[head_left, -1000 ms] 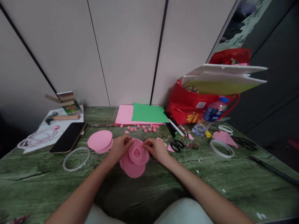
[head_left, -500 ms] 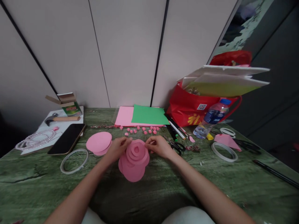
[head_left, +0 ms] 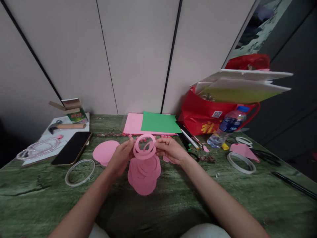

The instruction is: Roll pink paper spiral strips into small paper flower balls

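Observation:
A pink paper spiral is held up between my two hands, its rings hanging apart so the table shows through the middle. My left hand pinches its left edge, fingers closed. On the other side, my right hand grips the right edge between thumb and fingers. Just below lies a pile of pink paper pieces with rounded edges, on the table in front of me. Pink paper discs rest left of my left hand. Small rolled pink paper roses sit behind my hands, partly hidden.
Green sheet and pink sheet lie at the back. Left are a phone, a hammer, beads and a tape roll. Right stand a bottle and red bag, near another tape roll.
Both hands have lifted a pink spiral up and away from the pile, and its rings have opened out. Before, it lay coiled on top of the other pieces.

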A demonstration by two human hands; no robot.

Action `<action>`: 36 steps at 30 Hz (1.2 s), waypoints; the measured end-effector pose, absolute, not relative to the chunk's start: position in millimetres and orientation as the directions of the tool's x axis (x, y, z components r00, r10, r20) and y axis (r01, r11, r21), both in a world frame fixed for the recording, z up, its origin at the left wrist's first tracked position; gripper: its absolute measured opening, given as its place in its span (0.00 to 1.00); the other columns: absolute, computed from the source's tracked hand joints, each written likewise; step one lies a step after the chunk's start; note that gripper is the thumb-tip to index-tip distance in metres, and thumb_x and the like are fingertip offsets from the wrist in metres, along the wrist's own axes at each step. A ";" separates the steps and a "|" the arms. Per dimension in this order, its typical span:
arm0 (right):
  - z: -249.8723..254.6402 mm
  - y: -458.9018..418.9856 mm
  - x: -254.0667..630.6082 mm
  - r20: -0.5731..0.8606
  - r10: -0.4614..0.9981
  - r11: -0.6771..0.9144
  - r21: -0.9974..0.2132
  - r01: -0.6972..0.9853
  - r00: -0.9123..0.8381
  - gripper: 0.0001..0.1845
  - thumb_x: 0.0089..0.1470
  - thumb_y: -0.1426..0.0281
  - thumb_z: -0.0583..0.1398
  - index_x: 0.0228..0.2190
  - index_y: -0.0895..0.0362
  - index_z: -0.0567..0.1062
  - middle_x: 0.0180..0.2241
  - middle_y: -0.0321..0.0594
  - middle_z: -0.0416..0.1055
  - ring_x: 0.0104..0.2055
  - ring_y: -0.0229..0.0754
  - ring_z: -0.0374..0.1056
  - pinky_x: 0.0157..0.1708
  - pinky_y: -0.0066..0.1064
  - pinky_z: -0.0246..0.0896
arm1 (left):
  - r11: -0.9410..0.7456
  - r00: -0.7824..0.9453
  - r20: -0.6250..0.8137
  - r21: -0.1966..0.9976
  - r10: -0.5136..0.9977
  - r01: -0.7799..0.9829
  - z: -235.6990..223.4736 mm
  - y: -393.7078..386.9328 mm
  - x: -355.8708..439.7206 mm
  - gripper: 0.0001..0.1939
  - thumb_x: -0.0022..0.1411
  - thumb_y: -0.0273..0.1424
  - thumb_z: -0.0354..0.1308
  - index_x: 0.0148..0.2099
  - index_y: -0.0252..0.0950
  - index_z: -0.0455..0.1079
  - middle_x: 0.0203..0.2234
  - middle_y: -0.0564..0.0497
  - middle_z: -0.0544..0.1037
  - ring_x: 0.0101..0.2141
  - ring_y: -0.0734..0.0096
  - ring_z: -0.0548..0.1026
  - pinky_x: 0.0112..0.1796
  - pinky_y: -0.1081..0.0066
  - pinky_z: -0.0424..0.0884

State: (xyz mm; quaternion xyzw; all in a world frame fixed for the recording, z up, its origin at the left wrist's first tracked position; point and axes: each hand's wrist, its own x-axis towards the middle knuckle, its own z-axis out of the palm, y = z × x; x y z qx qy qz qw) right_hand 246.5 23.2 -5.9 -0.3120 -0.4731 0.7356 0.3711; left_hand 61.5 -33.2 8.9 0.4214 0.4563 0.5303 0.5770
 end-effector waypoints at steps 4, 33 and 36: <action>-9.2 25.3 240.6 -0.030 0.868 -0.226 -0.914 -0.338 -0.496 0.14 0.36 0.67 0.68 0.26 0.61 0.73 0.22 0.33 0.73 0.21 0.30 0.68 0.25 0.22 0.68 | 0.174 0.033 -0.171 0.942 0.985 -0.286 6.8 -31.4 58.9 0.20 0.51 0.44 0.58 0.36 0.30 0.74 0.29 0.43 0.79 0.31 0.64 0.75 0.33 0.69 0.68; 13.6 22.2 259.0 0.015 0.818 0.063 -0.996 0.064 -0.575 0.14 0.38 0.75 0.64 0.32 0.57 0.73 0.23 0.34 0.72 0.26 0.35 0.67 0.29 0.29 0.62 | 0.059 -0.054 -0.056 0.996 0.997 0.071 14.3 -41.4 73.8 0.12 0.47 0.34 0.62 0.35 0.34 0.74 0.27 0.47 0.80 0.28 0.70 0.75 0.29 0.74 0.69; 14.0 20.7 258.8 0.011 0.795 0.079 -0.993 0.086 -0.607 0.12 0.38 0.75 0.64 0.31 0.57 0.73 0.23 0.33 0.71 0.25 0.34 0.66 0.27 0.28 0.62 | 0.029 -0.057 -0.025 0.996 0.998 0.080 10.2 -40.5 74.4 0.11 0.49 0.34 0.60 0.35 0.34 0.75 0.27 0.47 0.80 0.27 0.70 0.75 0.27 0.74 0.68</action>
